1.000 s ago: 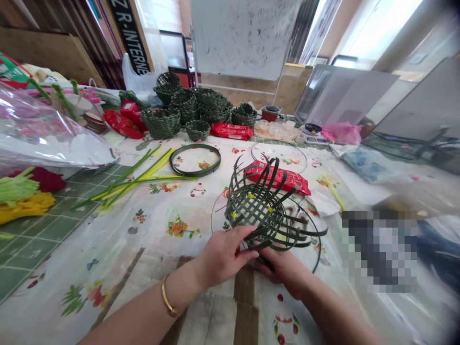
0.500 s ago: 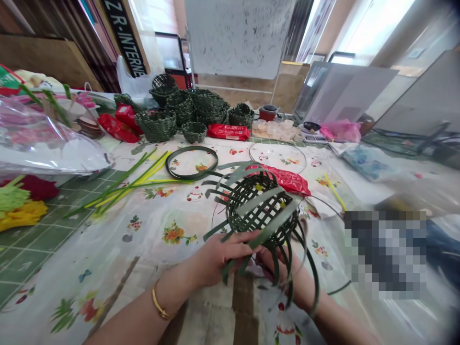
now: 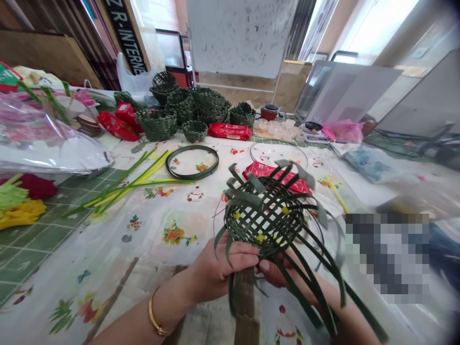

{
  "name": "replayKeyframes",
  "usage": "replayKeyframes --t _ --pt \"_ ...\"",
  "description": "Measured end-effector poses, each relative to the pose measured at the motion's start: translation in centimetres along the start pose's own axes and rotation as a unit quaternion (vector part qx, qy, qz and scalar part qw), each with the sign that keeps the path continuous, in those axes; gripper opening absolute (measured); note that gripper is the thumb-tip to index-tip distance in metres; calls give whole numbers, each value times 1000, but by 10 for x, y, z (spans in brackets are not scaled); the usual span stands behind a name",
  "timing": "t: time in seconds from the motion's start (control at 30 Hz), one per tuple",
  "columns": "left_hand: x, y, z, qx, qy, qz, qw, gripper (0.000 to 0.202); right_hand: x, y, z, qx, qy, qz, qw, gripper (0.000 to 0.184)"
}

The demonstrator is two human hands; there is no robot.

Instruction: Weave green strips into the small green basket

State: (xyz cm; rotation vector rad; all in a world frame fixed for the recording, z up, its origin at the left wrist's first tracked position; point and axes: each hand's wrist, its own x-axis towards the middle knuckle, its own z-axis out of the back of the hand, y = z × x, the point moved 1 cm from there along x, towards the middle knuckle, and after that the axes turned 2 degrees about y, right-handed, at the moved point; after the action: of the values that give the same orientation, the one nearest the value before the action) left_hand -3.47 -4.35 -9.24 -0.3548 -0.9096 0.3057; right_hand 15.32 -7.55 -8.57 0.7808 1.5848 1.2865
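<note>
A half-woven dark green basket (image 3: 266, 211) is held up above the table, its open lattice base facing me and loose strips curling out all round. My left hand (image 3: 235, 258) is closed on its near left rim, fingers laid along the edge. My right hand (image 3: 278, 270) pinches the near rim just beside it, partly covered by long strips hanging over the wrist. The thumb and fingertips of both hands almost meet at the weave. Behind the basket lies a red packet (image 3: 287, 177), partly hidden by strips.
A coiled dark green strip (image 3: 192, 163) and green and yellow strips (image 3: 132, 184) lie to the left on the floral tablecloth (image 3: 161, 282). Finished green baskets (image 3: 156, 125) stack at the back beside another red packet (image 3: 230, 131). A clear plastic-wrapped bundle (image 3: 46, 139) occupies the left.
The basket has turned in my hands, so long strips now hang to the lower right over my right forearm. More of its lattice base shows. Both hands stay at the near rim.
</note>
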Motion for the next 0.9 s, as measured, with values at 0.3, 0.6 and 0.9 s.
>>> replayKeyframes --t 0.3,0.6,0.9 --pt "-7 7 -7 -29 6 135 990 7 11 -11 4 -121 0 1 993 35" --pt "-7 13 -18 -296 17 474 829 24 14 -17 3 -312 -89 42 945 35" --pt "-5 16 -14 -227 36 403 886 13 7 -18 2 -350 -71 109 928 24"
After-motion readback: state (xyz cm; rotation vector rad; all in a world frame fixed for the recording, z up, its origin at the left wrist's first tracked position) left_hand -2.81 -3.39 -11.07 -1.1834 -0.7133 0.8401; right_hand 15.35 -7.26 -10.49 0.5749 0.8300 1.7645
